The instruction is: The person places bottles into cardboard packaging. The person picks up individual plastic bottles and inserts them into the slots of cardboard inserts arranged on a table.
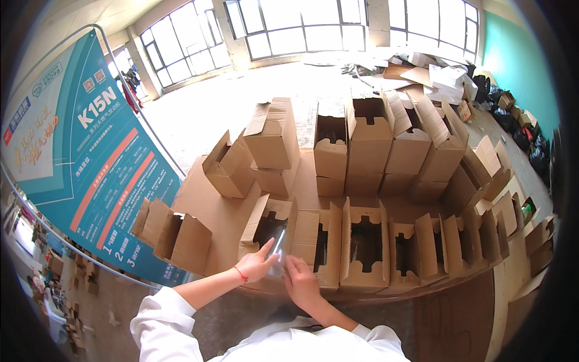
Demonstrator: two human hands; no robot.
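The left grip reaches inward, thumb and fingers parted. Just beside it, the right grip angles up-left, fingers bent.

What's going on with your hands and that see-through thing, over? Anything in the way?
Left hand and right hand close together at the see-through thing. Open carton just beyond. Neighbouring carton stands close on the right.

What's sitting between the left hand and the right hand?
In the head view, a clear, shiny plastic item lies between the left hand and the right hand; its exact kind is hard to tell.
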